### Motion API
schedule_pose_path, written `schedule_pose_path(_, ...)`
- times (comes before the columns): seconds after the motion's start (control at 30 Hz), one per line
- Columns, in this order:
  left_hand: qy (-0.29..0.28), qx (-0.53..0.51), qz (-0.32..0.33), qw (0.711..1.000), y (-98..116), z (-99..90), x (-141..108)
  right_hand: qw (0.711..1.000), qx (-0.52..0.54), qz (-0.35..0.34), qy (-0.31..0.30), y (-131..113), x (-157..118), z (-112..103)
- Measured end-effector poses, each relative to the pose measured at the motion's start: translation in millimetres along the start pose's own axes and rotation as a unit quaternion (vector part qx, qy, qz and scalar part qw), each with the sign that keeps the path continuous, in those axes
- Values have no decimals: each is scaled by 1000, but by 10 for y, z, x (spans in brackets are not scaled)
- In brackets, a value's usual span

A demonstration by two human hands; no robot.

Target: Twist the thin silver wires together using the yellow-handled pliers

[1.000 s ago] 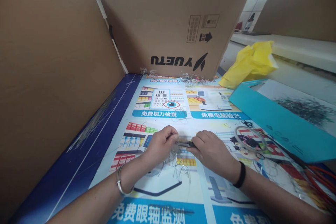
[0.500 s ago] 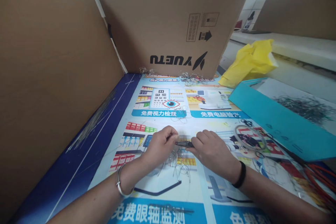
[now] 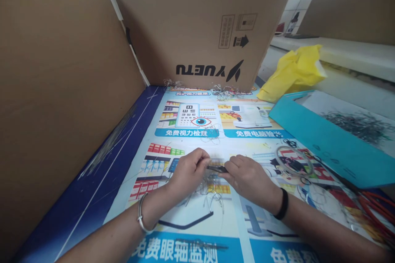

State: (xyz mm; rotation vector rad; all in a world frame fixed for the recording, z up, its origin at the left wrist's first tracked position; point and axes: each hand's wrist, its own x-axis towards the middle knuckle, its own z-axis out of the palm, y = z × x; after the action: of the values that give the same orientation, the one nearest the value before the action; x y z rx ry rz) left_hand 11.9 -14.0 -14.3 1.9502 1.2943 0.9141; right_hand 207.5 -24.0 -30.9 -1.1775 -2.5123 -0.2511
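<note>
Near the middle of the printed sheet, my right hand [image 3: 245,174] is closed round a pair of dark pliers [image 3: 218,169], whose jaws point left. Their handles are hidden in my palm. My left hand [image 3: 191,170] pinches at the jaw tips; a thin wire seems to be in its fingers, mostly hidden. Beneath both hands lies a loose tangle of bent wire pieces [image 3: 212,199]. A bundle of short straight wires [image 3: 202,245] lies closer to me.
Cardboard panels [image 3: 197,20] stand at the left and back. Long straight wires [image 3: 106,148] lie at left. To the right are a wire coil [image 3: 293,160], a blue box [image 3: 327,144] with a wire heap [image 3: 358,127], red-handled scissors [image 3: 375,209] and a yellow bag [image 3: 293,72].
Both hands keep nearly the same place and grip. The pliers have shifted only very slightly, and the wires on the sheet look the same.
</note>
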Motion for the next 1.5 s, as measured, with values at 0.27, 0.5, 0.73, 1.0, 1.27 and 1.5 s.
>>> schedule_pose_path(0.27, -8, -62, -35, 997, -21, 7, 8, 997, 50, 45, -32, -19, -11, -4)
schedule_pose_path(0.5, -15, -169, -82, 982, -41, 24, 20, 996, 60, 54, -35, -9, -30, 14)
schedule_pose_path(0.73, -13, -165, -59, 985, -25, 10, 12, 999, 19, 37, 2, 5, -26, -3)
schedule_pose_path(1.0, -11, -127, -47, 991, -25, 3, -6, 999, -5, 24, 26, 5, -9, -32)
schedule_pose_path(1.27, -22, -89, -33, 995, -34, -1, -5, 999, -19, 13, 31, 11, -17, -30)
schedule_pose_path(1.5, -21, -69, -27, 997, -19, -4, -11, 999, -33, 7, 28, 4, -12, -26)
